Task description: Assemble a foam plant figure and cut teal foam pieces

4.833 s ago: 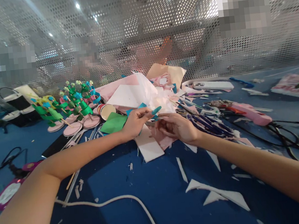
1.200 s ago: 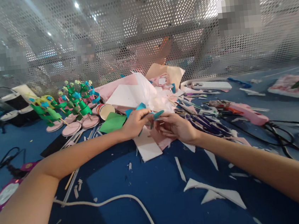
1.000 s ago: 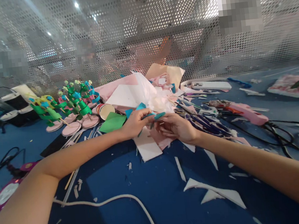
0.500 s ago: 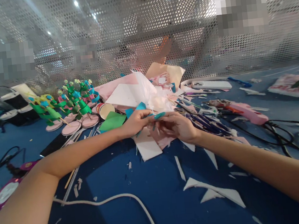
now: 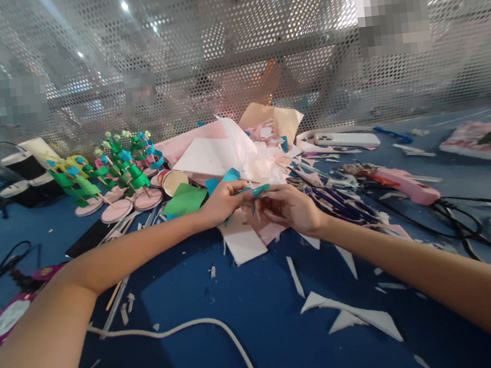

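My left hand [image 5: 224, 202] and my right hand [image 5: 295, 207] meet above the middle of the table, fingertips pinched together. Between them is a small folded piece of teal paper [image 5: 261, 190], partly covered by the fingers. Both hands have closed fingers on it. Beneath them lies a white foam board piece [image 5: 245, 242] with pink paper under the right hand. A green paper sheet [image 5: 184, 198] rests just left of my left hand, and a blue paper piece [image 5: 231, 175] is behind it.
Paper trees [image 5: 137, 175] on round pink bases stand at the left. A pink glue gun [image 5: 412, 184] with black cables lies at the right. A white phone [image 5: 347, 140] sits behind it. White scraps [image 5: 355, 313] and a white cable [image 5: 190, 323] lie in front. A perforated metal screen [image 5: 223, 51] closes the back.
The fingers have shifted very slightly around the teal paper. Both hands stay pinched together in the same place, and everything else lies as before.
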Demonstrator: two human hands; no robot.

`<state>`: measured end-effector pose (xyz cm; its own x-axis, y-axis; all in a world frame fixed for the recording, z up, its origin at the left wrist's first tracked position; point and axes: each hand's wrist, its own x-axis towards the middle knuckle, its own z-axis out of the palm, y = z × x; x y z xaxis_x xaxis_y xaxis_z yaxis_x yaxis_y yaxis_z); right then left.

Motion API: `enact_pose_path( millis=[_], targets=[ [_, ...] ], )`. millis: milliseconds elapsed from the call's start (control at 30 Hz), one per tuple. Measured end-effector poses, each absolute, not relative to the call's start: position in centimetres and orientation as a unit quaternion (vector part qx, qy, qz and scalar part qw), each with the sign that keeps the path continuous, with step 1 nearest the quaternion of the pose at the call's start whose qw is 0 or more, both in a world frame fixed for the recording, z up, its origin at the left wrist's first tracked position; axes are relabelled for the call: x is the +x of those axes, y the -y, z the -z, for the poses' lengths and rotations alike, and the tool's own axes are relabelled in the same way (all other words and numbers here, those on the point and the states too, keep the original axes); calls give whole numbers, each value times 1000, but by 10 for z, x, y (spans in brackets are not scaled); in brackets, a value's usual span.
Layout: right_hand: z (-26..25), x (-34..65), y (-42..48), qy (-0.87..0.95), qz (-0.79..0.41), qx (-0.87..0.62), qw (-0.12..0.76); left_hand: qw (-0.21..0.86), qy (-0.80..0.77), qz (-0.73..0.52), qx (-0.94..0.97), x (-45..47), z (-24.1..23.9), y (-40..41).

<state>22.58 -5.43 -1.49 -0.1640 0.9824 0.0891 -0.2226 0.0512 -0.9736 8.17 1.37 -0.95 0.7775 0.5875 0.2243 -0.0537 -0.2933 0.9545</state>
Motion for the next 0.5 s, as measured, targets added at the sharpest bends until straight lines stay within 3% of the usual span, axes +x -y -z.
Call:
enact_pose_path(
  millis=[500],
  targets=[
    [19, 225, 54, 524, -545, -399, 519, 561, -201, -283, 751, 79, 12, -16]
  ],
)
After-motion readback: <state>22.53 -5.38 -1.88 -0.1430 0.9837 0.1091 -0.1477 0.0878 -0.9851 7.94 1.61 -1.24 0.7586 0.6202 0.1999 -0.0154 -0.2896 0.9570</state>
